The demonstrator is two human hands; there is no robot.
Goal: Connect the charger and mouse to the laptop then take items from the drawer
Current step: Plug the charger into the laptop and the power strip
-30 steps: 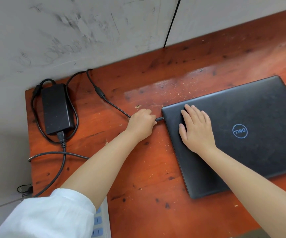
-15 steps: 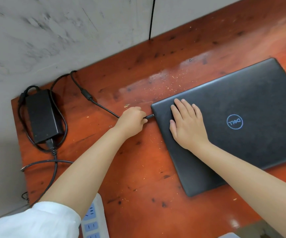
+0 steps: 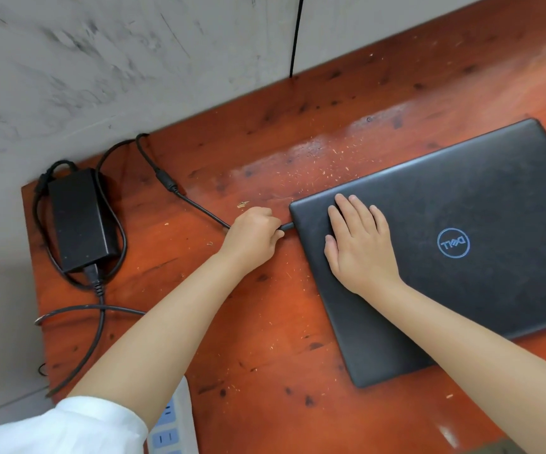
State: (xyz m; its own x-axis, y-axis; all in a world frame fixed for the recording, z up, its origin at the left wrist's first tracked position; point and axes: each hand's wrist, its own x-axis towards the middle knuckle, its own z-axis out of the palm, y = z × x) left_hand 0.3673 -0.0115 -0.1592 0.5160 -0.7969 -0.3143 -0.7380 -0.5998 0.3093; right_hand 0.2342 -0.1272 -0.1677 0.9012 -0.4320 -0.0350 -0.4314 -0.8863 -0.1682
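A closed black laptop [image 3: 481, 250] with a blue round logo lies on the red-brown wooden desk [image 3: 265, 339]. My left hand [image 3: 252, 239] pinches the charger plug [image 3: 286, 227] right at the laptop's left edge. My right hand [image 3: 360, 247] lies flat, fingers spread, on the lid near that corner. The thin charger cable [image 3: 196, 204] runs from the plug back to the black power brick [image 3: 76, 221] at the desk's far left. No mouse or drawer is in view.
A thicker mains cord [image 3: 99, 309] loops from the brick over the desk's left edge. A white power strip [image 3: 171, 424] shows at the bottom under my left arm. A grey wall [image 3: 117, 60] borders the desk at the back, with a black cable [image 3: 296, 34] hanging down it.
The view has shifted slightly. My left hand stays on the plug at the laptop's edge and my right hand stays flat on the lid.
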